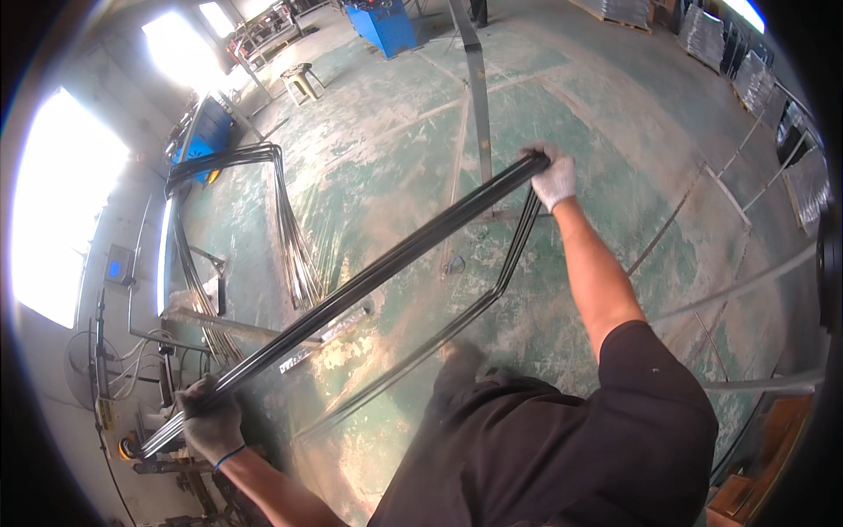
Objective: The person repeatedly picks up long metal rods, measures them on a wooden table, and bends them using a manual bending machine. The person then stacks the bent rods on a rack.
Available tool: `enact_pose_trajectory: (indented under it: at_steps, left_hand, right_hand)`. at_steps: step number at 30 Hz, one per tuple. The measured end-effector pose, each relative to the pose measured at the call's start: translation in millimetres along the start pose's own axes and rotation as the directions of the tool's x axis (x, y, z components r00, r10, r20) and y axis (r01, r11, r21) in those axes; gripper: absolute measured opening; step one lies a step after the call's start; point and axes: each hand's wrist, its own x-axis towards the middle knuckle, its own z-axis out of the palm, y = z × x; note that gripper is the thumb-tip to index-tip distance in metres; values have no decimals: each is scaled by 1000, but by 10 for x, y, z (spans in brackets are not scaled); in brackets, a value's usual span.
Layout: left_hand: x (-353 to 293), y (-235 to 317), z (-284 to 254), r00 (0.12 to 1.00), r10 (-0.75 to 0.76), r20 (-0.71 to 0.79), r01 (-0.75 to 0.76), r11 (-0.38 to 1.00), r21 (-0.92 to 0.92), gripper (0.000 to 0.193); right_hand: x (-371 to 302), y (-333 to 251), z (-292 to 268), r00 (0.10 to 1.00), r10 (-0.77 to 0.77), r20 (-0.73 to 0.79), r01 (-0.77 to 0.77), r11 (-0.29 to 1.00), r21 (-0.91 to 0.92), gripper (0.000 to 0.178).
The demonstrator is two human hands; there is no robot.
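Observation:
A bundle of long dark metal rods [378, 274], bent at the corners like narrow frames, slants across in front of me. My left hand [212, 423], in a greyish glove, is closed around its lower left end. At the upper right, my right hand [553, 178] in a pale glove grips the bundle by its bent corner. From that corner the rods fold back down and run below the upper length, blurred toward the lower left. Beyond the left hand, more bent rods [279, 189] of the same kind hang from a support, their lower ends fanned out.
A grey upright post [479, 101] stands ahead. Farther back are a stool [301, 83] and blue machines [384, 28]. A wall with a small control box [118, 263] and cables lies to the left. Wrapped stacks [702, 37] line the far right; brown boxes [773, 448] stand at lower right.

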Motion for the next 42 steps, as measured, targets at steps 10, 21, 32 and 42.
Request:
enact_pose_trajectory:
  at_steps: [10,21,32,42]
  left_hand:
    - [1911,-3258,327,772,-488,-407,224,808,-544,22]
    - [2769,-5803,1658,569,-696,-438,373,693,-617,34]
    - [2312,-6963,2430,560,-621,-549,514,780,-357,19]
    - [1685,-6707,2146,680,-575,-455,447,817,-364,18]
  right_hand:
    - [2814,246,488,935,-284,214,336,901,-276,20]
    - [5218,1586,1474,905,-61,422,276,838,-471,18]
    - [5892,2550,2426,824,-65,563,480,609,-632,19]
    - [8032,3563,3234,820,471,327,-174,747,-641,40]
